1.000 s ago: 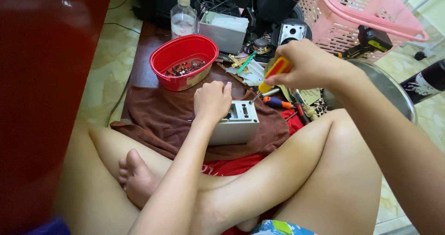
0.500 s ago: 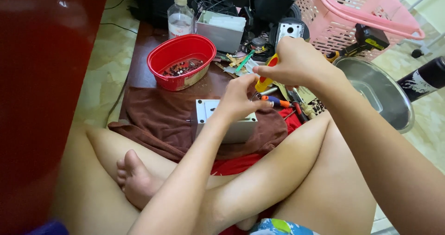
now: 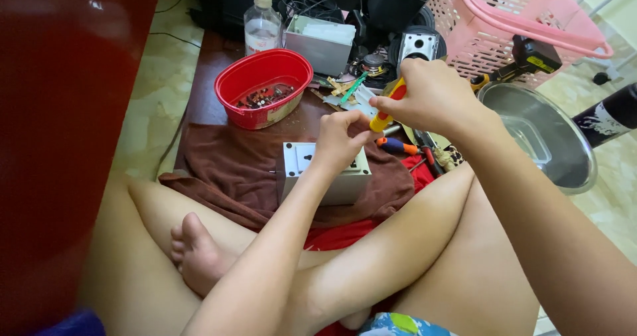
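Observation:
I sit cross-legged on the floor with a small white metal box (image 3: 302, 170) on a brown cloth (image 3: 232, 170) in front of my legs. My right hand (image 3: 431, 97) grips the yellow and red handle of a screwdriver (image 3: 385, 114), pointing it down towards the box. Just above the box top, my left hand (image 3: 340, 142) has its fingertips pinched at the screwdriver's tip. I cannot tell whether something small sits between those fingers.
A red oval bowl (image 3: 265, 87) with small parts stands behind the cloth. Behind it are a clear plastic bottle (image 3: 261, 24) and a grey box (image 3: 325, 41). A pink basket (image 3: 511, 24), a steel basin (image 3: 544, 137) and more screwdrivers (image 3: 398, 147) lie to the right.
My left hand has lifted off the box top and risen to meet the screwdriver tip. My right hand has brought the screwdriver lower and closer to the box.

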